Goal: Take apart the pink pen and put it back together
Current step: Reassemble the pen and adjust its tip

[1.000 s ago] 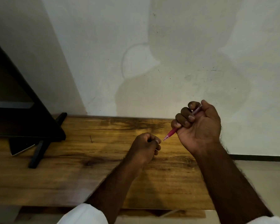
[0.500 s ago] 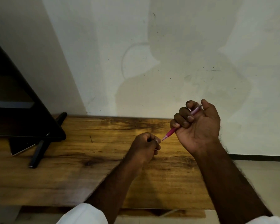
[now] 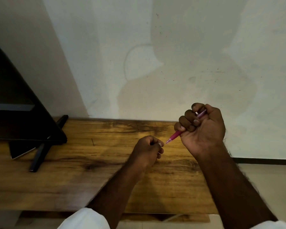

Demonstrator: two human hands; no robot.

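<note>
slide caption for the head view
Right hand grips the pink pen, tip toward the curled left hand, above a wooden table.

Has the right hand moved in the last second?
No. The right hand, gripping the pink pen, sits where it was against the back edge of the table.

R grip (image 3: pixel 203 129) fisted round pink pen (image 3: pixel 174 136), tip angled down-left, up over the wooden bench (image 3: pixel 73 179). L grip (image 3: pixel 147 150) curled tight just beside the tip, contents hidden. Black stand (image 3: pixel 37 158) sits far left on bench, approx. against the wall.
</note>
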